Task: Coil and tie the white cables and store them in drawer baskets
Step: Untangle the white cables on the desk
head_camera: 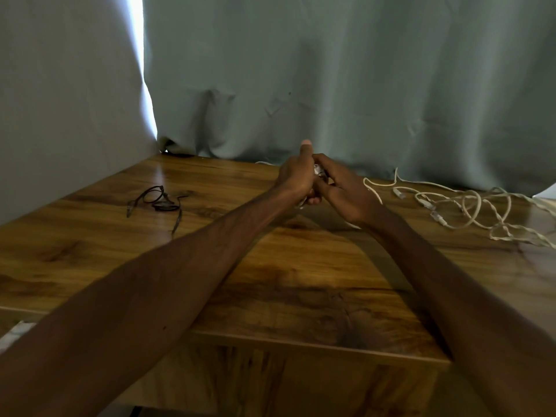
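My left hand point(296, 176) and my right hand point(341, 191) meet above the far middle of the wooden table point(270, 281). Both are closed around a small bundle of white cable point(318, 170) that shows only as a pale patch between the fingers. My left thumb points up. A strand of that white cable trails from under my right hand toward the right. A loose tangle of white cables point(469, 206) with clear plugs lies on the table at the far right. No drawer basket is in view.
Several thin dark ties point(159, 201) lie on the table's left half. A grey-green curtain point(331, 85) hangs along the table's back and left sides. The table's front edge point(301, 341) runs below my forearms.
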{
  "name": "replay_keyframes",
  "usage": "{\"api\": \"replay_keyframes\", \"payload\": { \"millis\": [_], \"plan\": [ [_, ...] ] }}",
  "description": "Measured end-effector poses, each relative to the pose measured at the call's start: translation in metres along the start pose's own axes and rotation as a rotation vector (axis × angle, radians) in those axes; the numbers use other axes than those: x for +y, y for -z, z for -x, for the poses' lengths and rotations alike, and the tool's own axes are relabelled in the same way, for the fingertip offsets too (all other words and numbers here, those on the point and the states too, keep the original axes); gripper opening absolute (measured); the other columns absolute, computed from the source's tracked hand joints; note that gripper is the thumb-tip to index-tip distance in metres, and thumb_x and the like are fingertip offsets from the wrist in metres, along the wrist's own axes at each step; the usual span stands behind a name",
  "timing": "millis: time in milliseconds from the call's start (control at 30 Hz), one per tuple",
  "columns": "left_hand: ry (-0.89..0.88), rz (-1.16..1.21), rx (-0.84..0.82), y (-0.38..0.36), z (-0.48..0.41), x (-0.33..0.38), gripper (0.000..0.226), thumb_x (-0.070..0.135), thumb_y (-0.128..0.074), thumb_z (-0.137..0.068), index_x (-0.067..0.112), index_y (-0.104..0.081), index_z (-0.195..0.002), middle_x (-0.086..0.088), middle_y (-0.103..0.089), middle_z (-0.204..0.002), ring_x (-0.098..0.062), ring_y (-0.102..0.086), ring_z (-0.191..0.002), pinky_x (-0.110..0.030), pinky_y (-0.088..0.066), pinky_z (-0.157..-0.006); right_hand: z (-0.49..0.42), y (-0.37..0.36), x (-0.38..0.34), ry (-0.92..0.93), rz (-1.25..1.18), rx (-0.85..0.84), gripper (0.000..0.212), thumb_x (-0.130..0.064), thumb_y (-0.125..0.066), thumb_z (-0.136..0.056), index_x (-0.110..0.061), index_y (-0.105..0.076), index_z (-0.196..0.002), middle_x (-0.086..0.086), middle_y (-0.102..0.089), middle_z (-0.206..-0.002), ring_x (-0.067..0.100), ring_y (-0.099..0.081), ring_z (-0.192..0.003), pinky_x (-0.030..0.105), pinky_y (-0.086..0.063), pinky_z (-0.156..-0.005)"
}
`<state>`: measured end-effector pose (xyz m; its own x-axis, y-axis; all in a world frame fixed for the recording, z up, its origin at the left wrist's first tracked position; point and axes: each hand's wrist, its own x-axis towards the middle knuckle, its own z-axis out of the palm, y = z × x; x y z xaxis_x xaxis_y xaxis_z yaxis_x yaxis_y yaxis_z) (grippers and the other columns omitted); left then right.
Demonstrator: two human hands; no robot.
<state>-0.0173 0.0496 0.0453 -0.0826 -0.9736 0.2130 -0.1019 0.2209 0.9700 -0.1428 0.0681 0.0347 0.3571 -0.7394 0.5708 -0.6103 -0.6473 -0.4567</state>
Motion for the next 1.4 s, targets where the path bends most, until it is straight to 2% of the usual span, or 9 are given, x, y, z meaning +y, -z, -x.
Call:
{"api": "replay_keyframes", "payload": {
  "millis": [200,333,467,600,800,933,1033,1200,1400],
  "plan": [
    [-0.188,-0.214,0.326,0.002,-0.011,-0.004,0.06,0.042,-0.022,-0.112,0.007,-0.063,-0.087,-0.007,-0.064,-0.083,-0.016,-0.058,-0.074,-0.029,-0.042,-0.061,-0.001,-0.005,-0.005,0.091,0.116,0.063,0.035,-0.021,-0.045,-0.109,-0.012,-0.053,-0.142,0.002,-0.068,-0.123,0.001,-0.06,-0.096,0.002,-0.04,-0.079],
    [-0.145,-0.211,0.326,0.002,-0.014,-0.005,0.057,0.04,-0.022,-0.112,0.004,-0.062,-0.097,-0.005,-0.061,-0.085,-0.016,-0.057,-0.075,-0.028,-0.036,-0.06,0.001,-0.012,-0.007,-0.016,-0.007,0.119,0.031,-0.022,-0.047,-0.107,-0.021,-0.059,-0.135,-0.014,-0.066,-0.116,-0.014,-0.06,-0.093,0.0,-0.041,-0.078],
    [-0.117,-0.113,0.225,0.003,-0.02,-0.006,0.058,0.04,-0.026,-0.111,0.005,-0.066,-0.086,-0.009,-0.066,-0.077,-0.02,-0.062,-0.07,-0.033,-0.049,-0.067,-0.005,-0.014,-0.008,-0.123,-0.279,0.239,0.02,-0.018,-0.054,-0.101,-0.015,-0.072,-0.109,-0.004,-0.075,-0.093,0.011,-0.071,-0.087,0.031,-0.056,-0.078],
    [-0.031,0.144,0.059,-0.002,-0.014,0.004,0.06,0.036,-0.031,-0.112,0.011,-0.058,-0.065,-0.001,-0.052,-0.045,-0.016,-0.05,-0.044,-0.026,-0.042,-0.052,-0.009,-0.008,-0.006,-0.242,-0.551,0.284,0.017,-0.01,-0.053,-0.101,-0.003,-0.069,-0.1,0.003,-0.067,-0.072,0.014,-0.066,-0.067,0.031,-0.055,-0.067],
    [0.121,0.205,-0.233,0.001,-0.014,-0.003,0.038,0.044,-0.048,-0.105,0.02,-0.07,-0.086,0.006,-0.061,-0.058,-0.008,-0.057,-0.051,-0.024,-0.042,-0.06,-0.006,0.002,0.007,-0.318,-0.644,0.263,0.021,-0.006,-0.054,-0.101,-0.013,-0.068,-0.086,-0.004,-0.066,-0.062,0.01,-0.062,-0.06,0.031,-0.051,-0.069],
    [0.033,0.158,-0.291,0.006,-0.013,-0.002,0.053,0.045,-0.032,-0.111,0.011,-0.072,-0.121,-0.006,-0.069,-0.084,-0.006,-0.057,-0.055,-0.025,-0.05,-0.061,-0.005,0.011,0.005,-0.308,-0.696,0.314,0.017,-0.005,-0.056,-0.099,-0.011,-0.07,-0.094,0.004,-0.074,-0.077,0.017,-0.07,-0.071,0.034,-0.057,-0.072],
    [-0.014,0.165,-0.323,0.003,-0.013,-0.004,0.055,0.044,-0.026,-0.112,0.011,-0.066,-0.132,-0.001,-0.067,-0.075,-0.004,-0.056,-0.055,-0.023,-0.049,-0.063,-0.003,0.012,0.003,-0.292,-0.697,0.288,0.014,-0.006,-0.052,-0.102,-0.002,-0.065,-0.103,0.005,-0.07,-0.065,0.017,-0.066,-0.056,0.03,-0.055,-0.057],
    [-0.01,0.271,-0.357,0.001,-0.01,-0.007,0.045,0.044,-0.037,-0.11,0.015,-0.072,-0.109,-0.001,-0.066,-0.071,-0.009,-0.056,-0.057,-0.024,-0.049,-0.062,-0.003,0.009,0.003,-0.304,-0.689,0.287,0.014,-0.008,-0.052,-0.103,-0.005,-0.066,-0.104,0.006,-0.068,-0.067,0.015,-0.063,-0.054,0.03,-0.053,-0.056],
    [-0.089,0.206,-0.118,-0.012,-0.003,-0.009,0.048,0.053,-0.051,-0.102,0.019,-0.065,-0.071,0.005,-0.057,-0.058,-0.01,-0.055,-0.058,-0.03,-0.047,-0.072,-0.006,0.01,0.001,-0.256,-0.702,0.304,0.018,-0.011,-0.049,-0.104,-0.011,-0.067,-0.102,-0.001,-0.064,-0.068,0.017,-0.066,-0.065,0.033,-0.054,-0.063]
  ]
}}
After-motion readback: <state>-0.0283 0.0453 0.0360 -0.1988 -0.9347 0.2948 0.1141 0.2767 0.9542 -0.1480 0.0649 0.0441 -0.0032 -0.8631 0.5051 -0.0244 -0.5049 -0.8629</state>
